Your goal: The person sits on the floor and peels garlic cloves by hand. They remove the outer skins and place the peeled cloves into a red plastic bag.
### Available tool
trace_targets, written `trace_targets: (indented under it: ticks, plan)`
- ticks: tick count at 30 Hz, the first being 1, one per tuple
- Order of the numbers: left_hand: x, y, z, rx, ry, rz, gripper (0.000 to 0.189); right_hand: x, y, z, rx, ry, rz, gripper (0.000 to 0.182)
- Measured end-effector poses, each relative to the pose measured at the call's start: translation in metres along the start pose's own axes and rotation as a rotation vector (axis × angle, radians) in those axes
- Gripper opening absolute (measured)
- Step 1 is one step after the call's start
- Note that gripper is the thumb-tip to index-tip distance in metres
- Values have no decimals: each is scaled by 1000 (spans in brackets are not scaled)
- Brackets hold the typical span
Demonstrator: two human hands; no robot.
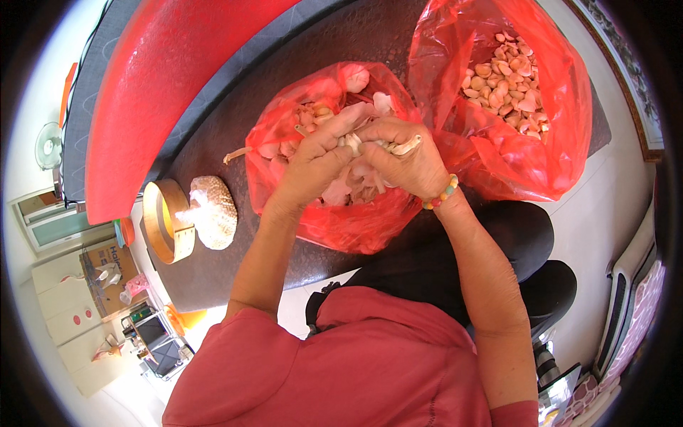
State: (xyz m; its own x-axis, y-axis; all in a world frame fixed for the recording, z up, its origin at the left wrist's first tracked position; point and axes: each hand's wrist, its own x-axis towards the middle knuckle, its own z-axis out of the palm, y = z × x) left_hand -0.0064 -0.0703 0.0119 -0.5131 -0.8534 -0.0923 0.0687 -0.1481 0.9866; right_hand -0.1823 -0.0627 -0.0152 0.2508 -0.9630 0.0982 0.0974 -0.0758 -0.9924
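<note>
A head of garlic (350,143) is held between my two hands, its pale stem (408,145) sticking out over the right palm. My left hand (323,157) grips it from one side, thumb pressed close to the cloves. From the other side my right hand (403,155) closes on it, thumb tip near the left thumb; a bead bracelet circles this wrist. Both hands are above an open red plastic bag (341,229) with garlic bulbs (356,78) and loose skins (365,187) inside. My fingers partly hide the held garlic.
At the right, a second red plastic bag (565,107) contains many loose garlic cloves (504,85). Left on the dark table (213,277) stand a round wooden-rimmed container (184,243) and a clear bag of small tan grains or beans (216,213). A red padded backrest (128,107) curves along the far side.
</note>
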Motion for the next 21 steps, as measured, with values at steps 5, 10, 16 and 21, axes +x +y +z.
trace_targets:
  ticks: [5,10,16,21]
  plan:
    - [-1,10,-1,-27,-84,-3,60,0,-4,0,-4,-18,-4,11]
    - [-1,14,-2,156,-116,1,63,0,-5,1,-26,20,23,10]
    - [-2,1,8,82,84,107,66,1,1,1,-39,79,47,12]
    - [-5,3,19,58,295,-36,51,0,-13,-2,158,123,160,16]
